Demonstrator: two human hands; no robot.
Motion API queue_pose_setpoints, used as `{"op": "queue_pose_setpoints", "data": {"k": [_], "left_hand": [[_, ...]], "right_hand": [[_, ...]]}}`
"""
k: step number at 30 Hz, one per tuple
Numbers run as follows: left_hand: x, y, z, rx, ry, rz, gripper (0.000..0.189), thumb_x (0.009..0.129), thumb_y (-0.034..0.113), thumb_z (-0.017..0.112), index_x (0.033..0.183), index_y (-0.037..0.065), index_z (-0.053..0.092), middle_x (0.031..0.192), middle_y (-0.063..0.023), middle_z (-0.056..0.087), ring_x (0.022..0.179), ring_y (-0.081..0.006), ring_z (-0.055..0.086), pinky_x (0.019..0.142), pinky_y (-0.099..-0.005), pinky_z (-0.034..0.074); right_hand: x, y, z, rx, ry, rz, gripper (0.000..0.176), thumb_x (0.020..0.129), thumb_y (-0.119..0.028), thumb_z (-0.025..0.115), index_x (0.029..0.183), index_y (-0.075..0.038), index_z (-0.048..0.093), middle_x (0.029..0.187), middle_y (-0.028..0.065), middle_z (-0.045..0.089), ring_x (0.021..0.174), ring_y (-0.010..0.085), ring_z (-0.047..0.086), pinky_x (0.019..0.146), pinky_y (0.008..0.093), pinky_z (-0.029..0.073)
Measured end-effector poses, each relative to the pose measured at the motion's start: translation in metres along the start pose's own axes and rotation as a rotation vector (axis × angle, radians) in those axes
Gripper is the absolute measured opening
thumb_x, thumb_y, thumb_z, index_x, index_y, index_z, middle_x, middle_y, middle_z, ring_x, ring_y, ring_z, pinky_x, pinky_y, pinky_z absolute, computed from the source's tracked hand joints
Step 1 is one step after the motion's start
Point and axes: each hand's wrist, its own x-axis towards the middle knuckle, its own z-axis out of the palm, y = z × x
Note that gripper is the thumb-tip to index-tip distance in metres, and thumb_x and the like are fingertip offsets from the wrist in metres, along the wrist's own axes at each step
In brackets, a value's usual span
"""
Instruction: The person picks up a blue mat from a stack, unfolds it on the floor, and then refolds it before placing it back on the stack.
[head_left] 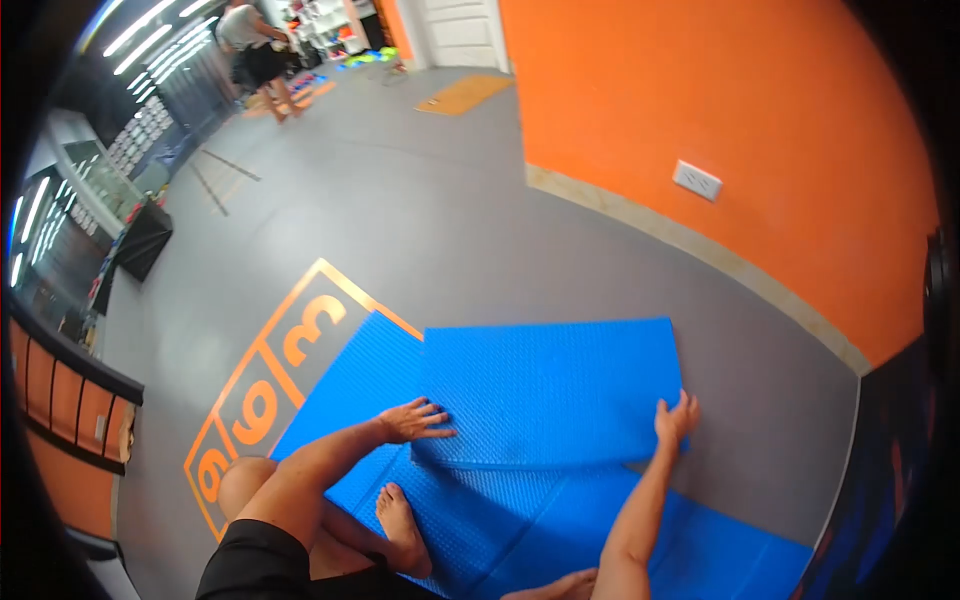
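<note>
A blue textured foam exercise mat [490, 515] lies on the floor under my bare feet. Its folded-over panel [555, 385] rests on top, skewed against the layer below. My left hand [412, 421] is open, fingers spread, at the left edge of that upper panel. On the opposite side, my right hand [678, 420] is at the panel's right edge, thumb on the mat side and fingers outside, taking the edge between them. The undersides of the fingers are hidden.
Orange painted numbers [255, 410] mark the grey floor [430, 220] at the left. An orange wall with an outlet [697, 181] rises at the right. Far back, a person [258, 55] stands near shelves, and a tan doormat [465, 95] lies by a white door [462, 35].
</note>
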Motion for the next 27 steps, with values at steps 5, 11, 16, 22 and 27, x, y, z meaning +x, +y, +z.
{"op": "queue_pose_setpoints", "data": {"k": [5, 11, 16, 22, 27], "left_hand": [[-0.004, 0.006, 0.049, -0.701, -0.028, -1.035, 0.067, 0.089, 0.031, 0.061, 0.147, 0.011, 0.032, 0.137, -0.0268, 0.046, 0.124, -0.0423, 0.051, 0.100, -0.0492, 0.047], [0.034, 0.005, 0.045, -1.334, 0.114, -1.798, 0.091, 0.073, 0.057, 0.081, 0.134, -0.003, 0.051, 0.123, -0.0256, 0.064, 0.113, -0.0396, 0.062, 0.098, -0.0447, 0.050], [0.020, -0.030, 0.025, -2.116, 0.457, -1.553, 0.073, 0.067, 0.037, 0.091, 0.124, 0.001, 0.063, 0.116, -0.0114, 0.070, 0.104, -0.0262, 0.067, 0.095, -0.0382, 0.051], [0.008, -0.067, -0.096, -1.359, 0.181, -1.550, 0.074, 0.073, 0.057, 0.079, 0.125, 0.007, 0.063, 0.111, -0.0187, 0.071, 0.102, -0.0335, 0.068, 0.091, -0.0414, 0.052], [-0.074, -0.074, -0.244, -1.205, 0.220, -1.691, 0.073, 0.074, 0.061, 0.076, 0.118, 0.004, 0.066, 0.100, -0.0203, 0.073, 0.095, -0.0379, 0.069, 0.086, -0.0448, 0.054]], "right_hand": [[0.010, -0.037, -0.037, -0.109, -0.241, 0.298, 0.073, 0.083, -0.051, 0.072, 0.138, -0.007, 0.052, 0.134, 0.0171, 0.057, 0.125, 0.0355, 0.052, 0.105, 0.0462, 0.042], [0.025, 0.008, -0.031, 0.247, -0.550, 0.331, 0.067, 0.075, -0.039, 0.082, 0.128, -0.003, 0.060, 0.119, 0.0227, 0.066, 0.112, 0.0405, 0.062, 0.099, 0.0456, 0.046], [-0.003, -0.002, -0.073, 0.295, -0.542, 0.382, 0.067, 0.075, -0.035, 0.082, 0.125, 0.004, 0.060, 0.124, 0.0272, 0.063, 0.117, 0.0421, 0.059, 0.100, 0.0453, 0.045], [-0.078, -0.049, -0.141, 0.083, -0.363, 0.337, 0.070, 0.080, -0.035, 0.078, 0.133, 0.005, 0.054, 0.128, 0.0292, 0.059, 0.117, 0.0443, 0.057, 0.101, 0.0480, 0.044], [-0.091, -0.136, -0.256, 0.143, -0.240, 0.247, 0.059, 0.080, -0.028, 0.079, 0.123, 0.006, 0.060, 0.116, 0.0267, 0.066, 0.105, 0.0451, 0.062, 0.093, 0.0493, 0.048]]}}
